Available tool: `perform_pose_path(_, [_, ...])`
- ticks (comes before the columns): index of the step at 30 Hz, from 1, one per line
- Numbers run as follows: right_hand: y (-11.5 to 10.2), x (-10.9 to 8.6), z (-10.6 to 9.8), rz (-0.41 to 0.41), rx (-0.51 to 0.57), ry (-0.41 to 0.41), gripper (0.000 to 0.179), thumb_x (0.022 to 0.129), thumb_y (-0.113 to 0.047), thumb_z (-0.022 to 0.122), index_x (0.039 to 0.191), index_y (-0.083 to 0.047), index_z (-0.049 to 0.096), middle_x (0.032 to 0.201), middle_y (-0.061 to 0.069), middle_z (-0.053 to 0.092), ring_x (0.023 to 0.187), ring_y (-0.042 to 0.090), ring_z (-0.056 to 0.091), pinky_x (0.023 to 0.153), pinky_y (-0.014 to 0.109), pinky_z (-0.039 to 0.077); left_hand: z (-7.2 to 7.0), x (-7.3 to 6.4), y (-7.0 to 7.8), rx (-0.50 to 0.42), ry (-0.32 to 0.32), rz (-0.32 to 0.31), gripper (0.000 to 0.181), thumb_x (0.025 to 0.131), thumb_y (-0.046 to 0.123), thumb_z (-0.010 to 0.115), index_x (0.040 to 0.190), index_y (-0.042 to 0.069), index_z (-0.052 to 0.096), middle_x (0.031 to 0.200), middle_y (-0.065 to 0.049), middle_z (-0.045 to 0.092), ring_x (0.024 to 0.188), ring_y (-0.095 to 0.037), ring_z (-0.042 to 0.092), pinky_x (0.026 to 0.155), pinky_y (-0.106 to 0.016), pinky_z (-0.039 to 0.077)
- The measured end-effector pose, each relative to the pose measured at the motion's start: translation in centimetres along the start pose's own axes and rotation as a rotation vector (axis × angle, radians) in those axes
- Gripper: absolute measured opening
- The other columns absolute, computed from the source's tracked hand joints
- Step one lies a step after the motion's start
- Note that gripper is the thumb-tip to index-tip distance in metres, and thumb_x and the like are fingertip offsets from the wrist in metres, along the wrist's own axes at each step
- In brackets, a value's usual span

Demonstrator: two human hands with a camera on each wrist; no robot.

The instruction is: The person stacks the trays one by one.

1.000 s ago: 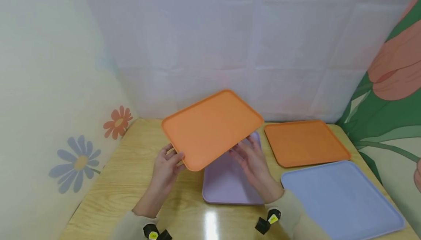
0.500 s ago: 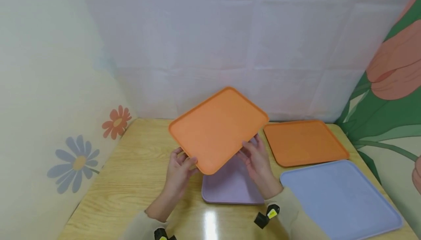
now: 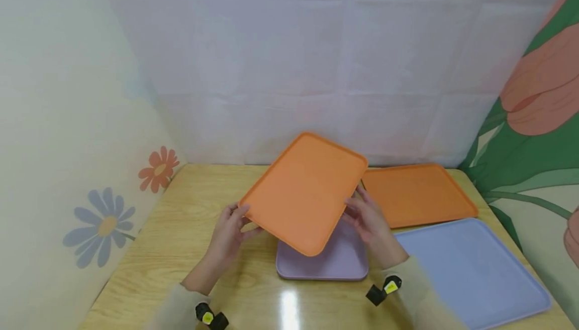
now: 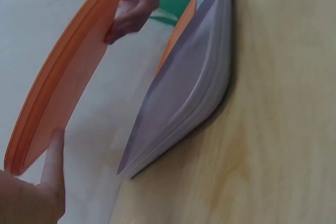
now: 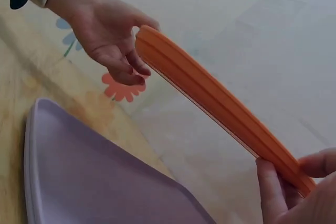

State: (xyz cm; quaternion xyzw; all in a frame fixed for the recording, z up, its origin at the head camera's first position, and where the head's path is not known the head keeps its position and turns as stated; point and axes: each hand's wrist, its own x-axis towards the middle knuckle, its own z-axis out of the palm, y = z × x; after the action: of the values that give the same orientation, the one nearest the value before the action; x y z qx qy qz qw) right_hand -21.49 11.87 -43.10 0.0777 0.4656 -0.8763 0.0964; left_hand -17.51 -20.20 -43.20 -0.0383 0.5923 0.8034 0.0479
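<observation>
Both hands hold an orange tray point(image 3: 307, 194) up in the air, tilted, with one corner toward me. My left hand point(image 3: 229, 234) pinches its left corner, thumb on the upper side and fingers spread below. Along the right edge, my right hand point(image 3: 372, 224) grips the rim between thumb and fingers. In the right wrist view the tray's edge point(image 5: 220, 108) shows as a thick, ridged band. Below it, purple trays point(image 3: 323, 267) lie stacked on the table, their far part hidden by the orange tray. The left wrist view shows the layered rims point(image 4: 202, 98) of that stack.
Another orange tray point(image 3: 420, 194) lies at the back right of the wooden table point(image 3: 181, 249). In front of it is a blue tray point(image 3: 479, 275), partly covered by the right sleeve. A white cloth point(image 3: 253, 69) hangs behind the table, with flower-painted walls at both sides.
The orange tray has turned counter-clockwise and its near corner has dropped lower. My left hand went right, then back left, its hold shifting to the left corner. My right hand moved slightly right.
</observation>
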Motion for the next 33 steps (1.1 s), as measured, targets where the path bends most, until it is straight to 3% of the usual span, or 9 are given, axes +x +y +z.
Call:
perform_pose_path(5, [-1.3, -0.2, -1.4, 0.057, -0.088, -0.095, 0.074, 0.099, 0.002, 0.047, 0.163, -0.012, 0.015, 0.088, -0.005, 0.067, 0.079, 0.01, 0.066, 0.07, 0.025, 0.059, -1.4, 1.2, 1.1, 0.18, -0.107, -0.043, 0.034, 0.106, 0.032, 0.049, 0.128, 0.007, 0.042, 0.122, -0.003, 0.05, 0.099, -0.012, 0.063, 0.08, -0.031, 0.058])
perform_pose_path(8, [-1.7, -0.1, -2.0, 0.072, -0.13, -0.164, 0.075, 0.097, 0.003, 0.046, 0.163, -0.008, 0.011, 0.089, -0.003, 0.068, 0.081, 0.011, 0.067, 0.072, 0.026, 0.059, -1.7, 2.1, 1.4, 0.288, -0.179, -0.095, 0.043, 0.105, 0.033, 0.051, 0.134, 0.001, 0.045, 0.12, -0.003, 0.056, 0.101, -0.014, 0.063, 0.08, -0.033, 0.057])
perform_pose_path(11, [-1.8, 0.0, -2.5, 0.077, -0.144, -0.229, 0.075, 0.096, 0.005, 0.045, 0.162, -0.004, 0.01, 0.09, -0.002, 0.07, 0.081, 0.013, 0.068, 0.071, 0.027, 0.059, -1.6, 2.8, 1.6, 0.356, -0.245, -0.156, 0.056, 0.103, 0.034, 0.054, 0.144, -0.002, 0.039, 0.127, -0.008, 0.058, 0.106, -0.018, 0.063, 0.084, -0.037, 0.058])
perform_pose_path(16, [-1.9, 0.1, -3.2, 0.084, -0.159, -0.305, 0.075, 0.096, 0.007, 0.042, 0.16, -0.001, 0.006, 0.092, -0.001, 0.072, 0.08, 0.012, 0.07, 0.07, 0.027, 0.06, -1.2, 3.4, 1.4, 0.362, -0.293, -0.188, 0.07, 0.102, 0.035, 0.058, 0.155, 0.002, 0.026, 0.137, -0.017, 0.056, 0.112, -0.023, 0.065, 0.089, -0.041, 0.058])
perform_pose_path(23, [-2.2, 0.1, -3.7, 0.097, -0.228, -0.386, 0.074, 0.097, 0.008, 0.044, 0.16, -0.001, 0.006, 0.106, 0.001, 0.069, 0.086, 0.012, 0.071, 0.071, 0.029, 0.06, -1.2, 3.5, 0.7, 0.372, -0.35, -0.183, 0.067, 0.102, 0.019, 0.057, 0.158, 0.005, 0.023, 0.137, -0.023, 0.054, 0.109, -0.026, 0.066, 0.084, -0.048, 0.06])
perform_pose_path(33, [-2.9, 0.2, -4.4, 0.13, -0.283, -0.357, 0.074, 0.1, 0.003, 0.044, 0.161, -0.001, 0.003, 0.102, -0.002, 0.07, 0.089, 0.009, 0.069, 0.077, 0.031, 0.06, -0.6, 3.8, 0.2, 0.375, -0.39, -0.135, 0.067, 0.101, 0.013, 0.058, 0.157, -0.001, 0.024, 0.123, -0.016, 0.059, 0.102, -0.022, 0.066, 0.073, -0.042, 0.062])
